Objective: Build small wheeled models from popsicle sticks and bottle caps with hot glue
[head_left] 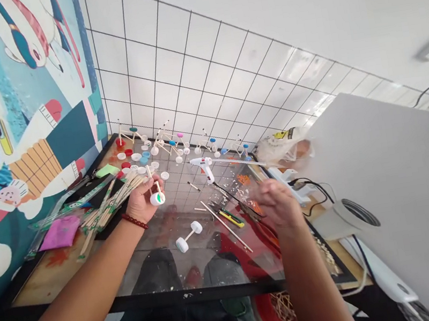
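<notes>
Glass-topped table (139, 301) with a black edge, set against a white tiled wall (149, 57), cartoon mural (21, 99) at left. Left hand (142, 200): clamped on a stick-and-cap piece (158, 198), held over the left half of the glass, green patch on the white cap. Right hand (276, 202): raised over the right side, motion-blurred, fingers looking bunched; can't tell if closed on anything. Between the hands, nearer the body: wooden axle with two white caps (189, 236), lying apart from both. Also between: loose stick (227, 227), yellow-and-black cutter (231, 217) just beside, white glue gun (204, 168) farther back, cord running toward the right hand. Left of the left hand: heap of wrapped chopsticks (104, 210), purple packet (61, 232) next to it. Beyond: loose red, white and blue caps (125, 165), then finished-looking stick-and-cap assemblies (173, 142) lined up near the wall. Far right: clear plastic bag (283, 147), white power strip (285, 176).
</notes>
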`<state>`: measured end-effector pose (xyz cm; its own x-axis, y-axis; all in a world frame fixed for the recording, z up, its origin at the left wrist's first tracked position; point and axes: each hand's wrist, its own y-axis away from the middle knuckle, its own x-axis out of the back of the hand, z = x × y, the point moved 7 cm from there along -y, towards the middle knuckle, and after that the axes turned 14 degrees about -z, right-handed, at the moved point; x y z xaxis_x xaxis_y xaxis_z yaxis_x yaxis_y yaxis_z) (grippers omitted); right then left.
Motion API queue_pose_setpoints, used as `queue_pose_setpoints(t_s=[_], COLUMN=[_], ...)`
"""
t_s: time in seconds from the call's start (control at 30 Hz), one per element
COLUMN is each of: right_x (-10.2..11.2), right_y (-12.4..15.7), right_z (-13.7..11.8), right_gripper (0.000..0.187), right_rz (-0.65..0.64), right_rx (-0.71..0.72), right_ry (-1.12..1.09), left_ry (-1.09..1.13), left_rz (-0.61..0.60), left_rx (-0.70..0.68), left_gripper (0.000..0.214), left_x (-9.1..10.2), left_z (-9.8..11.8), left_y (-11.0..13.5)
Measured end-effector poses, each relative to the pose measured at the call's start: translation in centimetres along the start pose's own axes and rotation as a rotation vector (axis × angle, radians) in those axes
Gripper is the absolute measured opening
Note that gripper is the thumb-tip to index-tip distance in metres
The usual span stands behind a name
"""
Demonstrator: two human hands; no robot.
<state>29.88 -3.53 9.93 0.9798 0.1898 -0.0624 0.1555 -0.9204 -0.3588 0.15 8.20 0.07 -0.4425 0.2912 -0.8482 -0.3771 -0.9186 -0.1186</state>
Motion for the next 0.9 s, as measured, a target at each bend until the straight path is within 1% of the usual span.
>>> queue_pose_setpoints(t_s=[0.07, 0.1, 0.13, 0.17, 0.2, 0.23, 0.27, 0.33, 0.37, 0.4, 0.43, 0.47, 0.5, 0.57, 0.6, 0.63, 0.7, 0.8, 0.9], right_x=[4.7, 6.8, 8.6, 9.8, 10.5, 10.6, 10.2, 8.1, 6.7, 5.3, 4.2, 3.3, 2.8, 2.3, 2.2, 2.1, 1.8, 1.2, 0.7], right_y=[3.7, 5.8, 8.0, 9.7, 10.9, 11.2, 10.6, 7.5, 5.4, 3.2, 1.0, -1.2, -3.2, -6.6, -8.0, -9.2, -10.9, -12.2, -12.3], right_z=[-3.1, -4.7, -6.0, -6.8, -7.3, -7.5, -7.0, -4.4, -2.6, -0.6, 1.3, 3.2, 4.8, 7.7, 8.8, 9.7, 11.0, 11.9, 11.6], right_gripper=[0.019, 0.018, 0.023, 0.031, 0.036, 0.034, 0.028, 0.010, 0.007, 0.012, 0.020, 0.026, 0.030, 0.033, 0.031, 0.027, 0.025, 0.023, 0.020], right_rz=[0.261, 0.410, 0.548, 0.648, 0.715, 0.726, 0.706, 0.599, 0.521, 0.453, 0.400, 0.349, 0.330, 0.336, 0.325, 0.303, 0.256, 0.188, 0.162], right_rx=[0.214, 0.374, 0.521, 0.607, 0.678, 0.691, 0.629, 0.318, 0.138, -0.016, -0.138, -0.236, -0.302, -0.329, -0.348, -0.385, -0.406, -0.402, -0.372], right_ry=[-0.173, -0.269, -0.348, -0.407, -0.438, -0.454, -0.455, -0.360, -0.247, -0.094, 0.084, 0.279, 0.458, 0.549, 0.600, 0.734, 0.791, 0.812, 0.819], left_ry=[0.005, 0.007, 0.008, 0.006, -0.001, -0.013, -0.036, -0.109, -0.157, -0.209, -0.264, -0.318, -0.368, -0.449, -0.474, -0.487, -0.492, -0.501, -0.548], left_rz=[0.076, 0.101, 0.118, 0.125, 0.122, 0.115, 0.104, 0.078, 0.063, 0.044, 0.019, -0.009, -0.036, -0.072, -0.078, -0.078, -0.077, -0.076, -0.081], left_rx=[0.000, 0.002, 0.003, 0.003, 0.004, 0.005, 0.012, 0.041, 0.060, 0.079, 0.097, 0.112, 0.122, 0.138, 0.144, 0.148, 0.150, 0.154, 0.159], left_gripper=[0.007, 0.007, 0.006, 0.006, 0.006, 0.006, 0.006, 0.009, 0.012, 0.016, 0.021, 0.026, 0.030, 0.037, 0.039, 0.040, 0.040, 0.041, 0.043], left_x=[0.8, 1.0, 1.1, 1.1, 1.0, 0.9, 0.7, 0.4, 0.2, 0.1, -0.1, -0.2, -0.4, -0.6, -0.7, -0.7, -0.8, -0.9, -0.8], left_z=[-0.3, -0.5, -0.6, -0.7, -0.8, -0.9, -1.0, -1.3, -1.6, -1.8, -2.1, -2.4, -2.6, -3.0, -3.1, -3.2, -3.2, -3.2, -3.4], left_y=[-0.1, -0.2, -0.1, -0.1, -0.1, -0.1, -0.1, -0.1, -0.1, -0.1, 0.0, 0.0, 0.0, 0.1, 0.2, 0.3, 0.4, 0.4, 0.3])
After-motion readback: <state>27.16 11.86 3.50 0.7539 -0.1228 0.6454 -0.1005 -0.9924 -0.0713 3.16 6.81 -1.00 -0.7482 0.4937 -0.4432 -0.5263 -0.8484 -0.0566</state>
